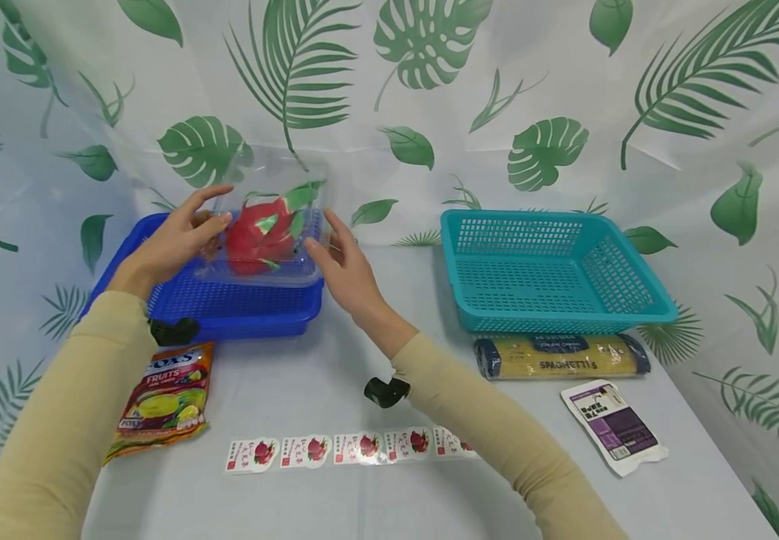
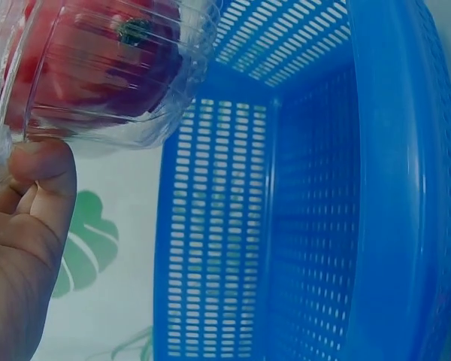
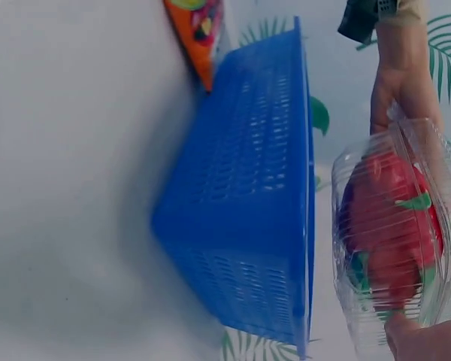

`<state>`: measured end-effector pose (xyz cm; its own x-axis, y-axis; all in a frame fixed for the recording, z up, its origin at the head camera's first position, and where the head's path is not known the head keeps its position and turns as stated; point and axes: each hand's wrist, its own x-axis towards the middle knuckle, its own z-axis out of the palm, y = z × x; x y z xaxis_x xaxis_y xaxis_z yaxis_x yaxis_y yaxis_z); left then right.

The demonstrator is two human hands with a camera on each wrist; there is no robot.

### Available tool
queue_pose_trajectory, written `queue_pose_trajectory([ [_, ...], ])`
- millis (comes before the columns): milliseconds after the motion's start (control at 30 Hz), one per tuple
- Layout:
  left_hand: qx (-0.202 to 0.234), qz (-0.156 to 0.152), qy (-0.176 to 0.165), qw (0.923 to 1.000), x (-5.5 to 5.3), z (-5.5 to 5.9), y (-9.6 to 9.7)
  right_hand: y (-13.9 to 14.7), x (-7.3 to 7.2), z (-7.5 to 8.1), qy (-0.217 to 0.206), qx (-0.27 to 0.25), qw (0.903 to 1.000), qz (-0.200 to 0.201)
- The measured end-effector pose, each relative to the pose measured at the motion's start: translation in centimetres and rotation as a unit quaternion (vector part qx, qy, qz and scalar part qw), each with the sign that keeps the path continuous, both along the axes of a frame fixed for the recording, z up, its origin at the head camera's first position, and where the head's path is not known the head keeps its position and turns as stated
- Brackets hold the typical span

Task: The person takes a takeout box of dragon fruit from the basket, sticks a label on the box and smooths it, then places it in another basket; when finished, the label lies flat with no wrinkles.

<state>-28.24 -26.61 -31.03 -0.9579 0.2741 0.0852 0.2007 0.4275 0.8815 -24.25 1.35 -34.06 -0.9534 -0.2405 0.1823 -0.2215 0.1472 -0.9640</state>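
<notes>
A clear plastic clamshell box [image 1: 308, 279] with a red, green-tipped dragon fruit [image 1: 244, 240] inside is held up, tilted, over the blue basket [image 1: 248, 328]. My left hand [image 1: 172, 244] grips the box's left side; the left wrist view shows its thumb [image 2: 41, 158] against the ribbed plastic. On the opposite side, my right hand [image 1: 349, 277] holds the box's edge between thumb and fingers. In the right wrist view, the box [image 3: 346, 226] appears beyond the basket's rim, with only part of the right hand [image 3: 432, 342] showing.
A teal basket [image 1: 561, 324] stands at the right, with a spaghetti pack [image 1: 565, 358] and a white-purple packet [image 1: 612, 426] before it. A candy bag [image 1: 166, 401] lies at the left. A strip of dragon fruit stickers [image 1: 359, 450] lies at the front.
</notes>
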Motion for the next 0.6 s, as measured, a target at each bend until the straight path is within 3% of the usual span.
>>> queue_pose_trajectory([
  [300, -0.026, -0.003, 0.016, 0.9995, 0.4, 0.4, 1.4, 0.5, 0.1, 0.5, 0.022, 0.032, 0.9992, -0.005],
  [433, -0.022, -0.005, 0.018, 0.9996, 0.7, 0.6, 2.3, 0.9, 0.1, 0.6, 0.037, 0.026, 0.9988, -0.017],
  [600, -0.012, -0.005, 0.025, 0.9996, 1.0, 0.6, 3.4, 1.7, 0.3, 0.6, 0.025, 0.031, 0.9987, -0.031],
])
